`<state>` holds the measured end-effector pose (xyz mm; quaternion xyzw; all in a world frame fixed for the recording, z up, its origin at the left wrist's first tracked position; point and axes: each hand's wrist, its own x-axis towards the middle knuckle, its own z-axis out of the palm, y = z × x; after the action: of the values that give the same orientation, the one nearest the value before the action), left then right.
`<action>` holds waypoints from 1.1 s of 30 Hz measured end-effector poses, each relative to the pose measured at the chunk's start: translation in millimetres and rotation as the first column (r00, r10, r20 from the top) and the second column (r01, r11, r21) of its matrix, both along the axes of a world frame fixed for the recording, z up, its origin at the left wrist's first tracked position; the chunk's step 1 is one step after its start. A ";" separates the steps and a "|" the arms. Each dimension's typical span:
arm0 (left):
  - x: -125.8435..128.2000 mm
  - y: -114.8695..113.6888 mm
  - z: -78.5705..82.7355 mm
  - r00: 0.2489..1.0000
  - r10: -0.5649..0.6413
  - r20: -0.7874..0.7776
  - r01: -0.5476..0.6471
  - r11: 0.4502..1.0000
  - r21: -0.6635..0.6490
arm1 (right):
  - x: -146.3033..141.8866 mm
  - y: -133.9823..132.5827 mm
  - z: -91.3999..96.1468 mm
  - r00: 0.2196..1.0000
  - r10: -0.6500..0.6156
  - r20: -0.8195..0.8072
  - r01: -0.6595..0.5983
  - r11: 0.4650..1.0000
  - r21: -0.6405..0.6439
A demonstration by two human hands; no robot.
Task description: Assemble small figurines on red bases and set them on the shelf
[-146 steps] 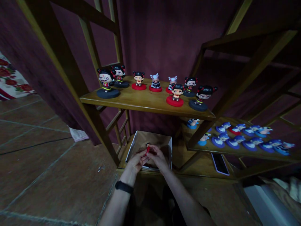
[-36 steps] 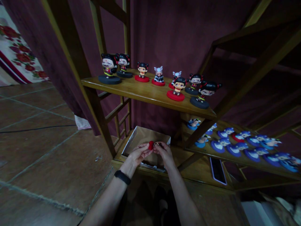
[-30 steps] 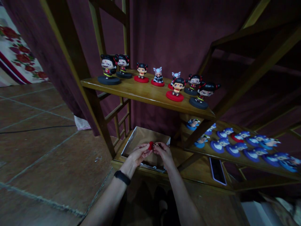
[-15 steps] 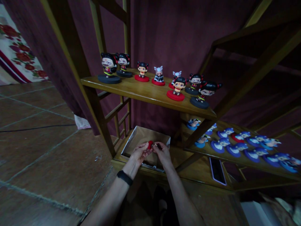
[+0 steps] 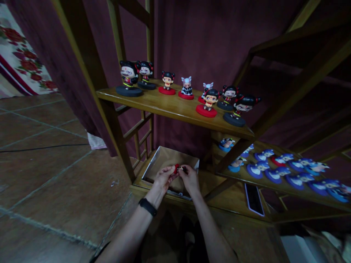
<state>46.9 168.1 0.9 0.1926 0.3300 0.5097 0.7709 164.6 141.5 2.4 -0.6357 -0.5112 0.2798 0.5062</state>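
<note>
Head view: the light is dim, and fingers cover most of what is held. The left hand pinches a red round piece between thumb and fingertips, so only its top edge shows. The right hand has its fingertips closed on a small dark piece, which is too small and shadowed to make out. I cannot tell whether the two pieces touch. Both are held just above the open cardboard box, near its far rim.

There is one black wristband on the left wrist. At 12 o'clock from the hands, the upper shelf carries eight figurines, four on dark bases and four on red. At 3 o'clock, blue-based figures lie on the lower shelf. They blur toward the frame edge and I cannot count them. One phone lies at 4 o'clock.
</note>
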 end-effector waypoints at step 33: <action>23.4 -20.9 -10.7 0.955 0.288 -0.076 -0.289 0.957 0.001 | -5.9 -2.5 -8.5 0.991 -0.072 0.112 0.079 0.995 -0.058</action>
<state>70.4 147.2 -9.8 0.1577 0.3859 0.6074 0.6762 158.7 139.0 -6.1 -0.6846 -0.5046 0.2409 0.4676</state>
